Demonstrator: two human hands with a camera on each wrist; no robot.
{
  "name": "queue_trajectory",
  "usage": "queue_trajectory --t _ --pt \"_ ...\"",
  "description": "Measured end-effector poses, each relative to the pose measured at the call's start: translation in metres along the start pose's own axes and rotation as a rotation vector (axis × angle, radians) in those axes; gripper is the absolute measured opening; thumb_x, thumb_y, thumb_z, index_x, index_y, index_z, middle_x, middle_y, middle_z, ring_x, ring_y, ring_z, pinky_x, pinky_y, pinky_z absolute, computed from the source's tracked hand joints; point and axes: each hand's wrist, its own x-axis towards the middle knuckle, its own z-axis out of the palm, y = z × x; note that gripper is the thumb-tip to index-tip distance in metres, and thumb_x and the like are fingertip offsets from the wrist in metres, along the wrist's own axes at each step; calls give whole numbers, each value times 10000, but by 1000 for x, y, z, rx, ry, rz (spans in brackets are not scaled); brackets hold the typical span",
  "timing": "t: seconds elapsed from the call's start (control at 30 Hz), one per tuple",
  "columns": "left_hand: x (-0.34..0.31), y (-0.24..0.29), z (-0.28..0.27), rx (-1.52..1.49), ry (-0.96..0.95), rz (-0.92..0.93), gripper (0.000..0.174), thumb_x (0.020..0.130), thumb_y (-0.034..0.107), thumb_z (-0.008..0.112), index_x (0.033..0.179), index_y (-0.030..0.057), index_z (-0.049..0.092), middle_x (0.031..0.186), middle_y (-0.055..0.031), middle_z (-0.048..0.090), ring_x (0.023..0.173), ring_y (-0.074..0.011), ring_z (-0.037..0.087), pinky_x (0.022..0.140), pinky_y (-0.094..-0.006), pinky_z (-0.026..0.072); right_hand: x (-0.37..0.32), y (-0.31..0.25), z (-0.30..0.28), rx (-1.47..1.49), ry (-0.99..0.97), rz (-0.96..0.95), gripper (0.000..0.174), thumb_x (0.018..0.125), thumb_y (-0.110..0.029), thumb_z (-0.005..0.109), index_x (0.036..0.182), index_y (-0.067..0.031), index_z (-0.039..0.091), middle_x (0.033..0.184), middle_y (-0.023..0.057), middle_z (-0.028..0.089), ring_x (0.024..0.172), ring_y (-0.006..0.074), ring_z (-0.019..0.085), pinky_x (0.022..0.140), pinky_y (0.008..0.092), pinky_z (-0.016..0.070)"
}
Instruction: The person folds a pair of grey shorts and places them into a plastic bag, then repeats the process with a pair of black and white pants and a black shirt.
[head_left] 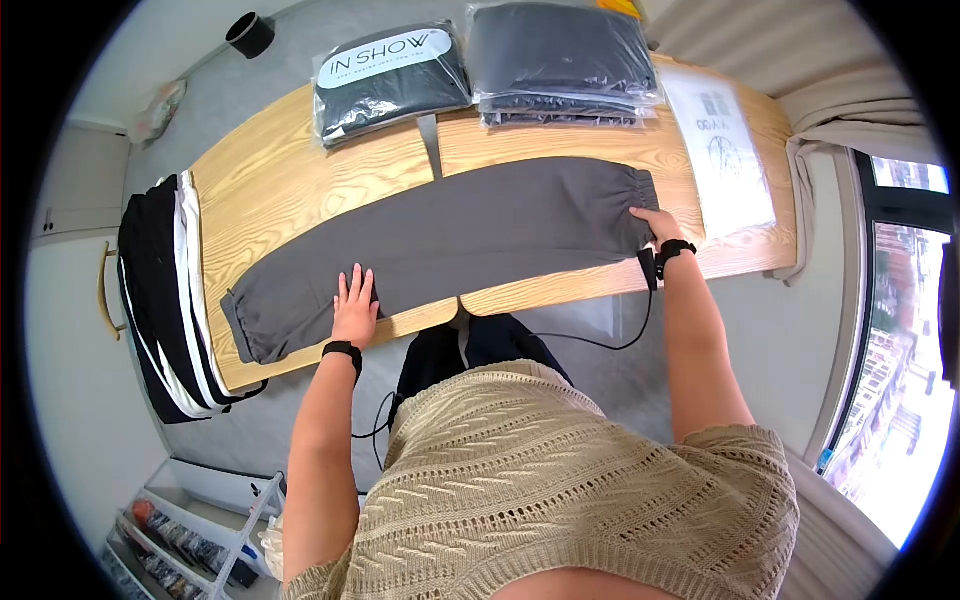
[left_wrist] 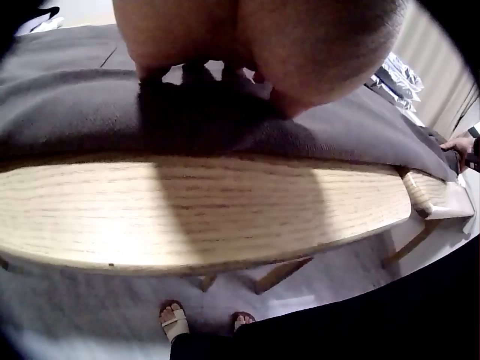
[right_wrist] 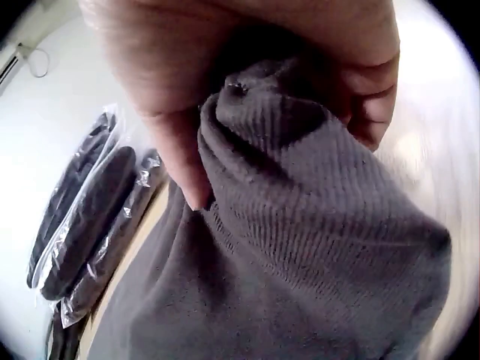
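A pair of dark grey sweatpants [head_left: 450, 230] lies lengthwise across the wooden table, folded long and narrow with gathered ends. My left hand [head_left: 355, 312] rests on the fabric near the front edge, left of the middle, fingers extended and pointing away from me. At the far right end, my right hand [head_left: 662, 228] grips the gathered elastic end. In the right wrist view the thumb [right_wrist: 184, 161] presses one side of the ribbed elastic [right_wrist: 300, 165], with the other fingers curled behind it, partly hidden by the cloth.
Bagged dark garments [head_left: 390, 85] and a bagged stack [head_left: 560, 65] sit along the table's back edge. A flat clear package [head_left: 720, 150] lies at the right. Black and white clothes [head_left: 160, 300] hang over the left edge. A black cable [head_left: 630, 340] trails below the table [head_left: 300, 140].
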Motion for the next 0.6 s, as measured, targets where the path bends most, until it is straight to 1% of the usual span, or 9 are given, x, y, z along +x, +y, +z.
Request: queue_trajectory --t 0.07,0.1,0.23,0.3,0.4,0.43,0.5,0.53,0.6 --pt "0 0 0 -10 6 1 610 886 149 538 1430 153 263 1523 -84 135 1384 -386 134 1040 -575 294 -4 -1 -6 162 -163 -178 407 772 -112 712 1114 57 571 1041 120 643 899 207 617 803 312 487" --pt "0 0 1 -21 8 3 611 885 152 539 1430 152 263 1522 -86 136 1384 -389 133 1039 -578 292 -11 -7 -13 171 -169 -222 422 793 -84 689 1167 39 539 1085 110 627 957 202 602 853 314 474" --pt "0 8 1 -23 -2 0 605 893 191 526 1434 166 257 1525 -65 131 1385 -374 137 1056 -556 282 -24 -22 -49 217 -169 -390 418 807 -64 672 1180 44 519 1091 121 620 970 211 603 879 326 475" --pt "5 20 3 -52 -9 55 610 891 198 529 1435 166 254 1525 -68 132 1386 -375 136 1061 -556 270 -15 -20 -53 249 -153 -378 416 792 -64 684 1163 47 531 1073 128 626 960 221 608 855 332 488" --pt "8 32 3 -32 -6 23 610 893 203 525 1437 168 249 1524 -69 133 1389 -373 122 1064 -555 264 13 6 -48 175 -14 -215 434 771 -78 694 1152 58 537 1063 139 627 931 240 615 799 341 509" --pt "8 33 3 -22 -9 3 608 895 202 521 1437 169 247 1524 -69 132 1390 -372 118 1065 -555 262 14 8 -36 154 12 -161 424 759 -158 718 1119 15 574 1002 106 642 862 202 611 767 328 487" --pt "8 31 1 -36 -19 6 607 899 201 514 1440 172 240 1526 -63 127 1391 -369 116 1066 -557 258 -5 -5 -18 143 187 48 352 773 -167 709 1064 -2 599 947 83 648 809 182 613 701 320 493" --pt "8 29 1 -46 -9 29 610 896 189 521 1438 161 242 1525 -77 125 1387 -384 118 1056 -567 269 -6 -4 -16 141 184 52 352 773 -167 709 1064 -2 599 947 83 648 809 182 613 701 320 493" --pt "6 29 1 -61 -4 49 614 893 177 527 1437 149 244 1524 -90 123 1383 -399 121 1046 -577 280 -2 -5 -14 410 262 151 269 799 -162 684 1019 -26 613 910 65 649 769 169 616 624 300 493"
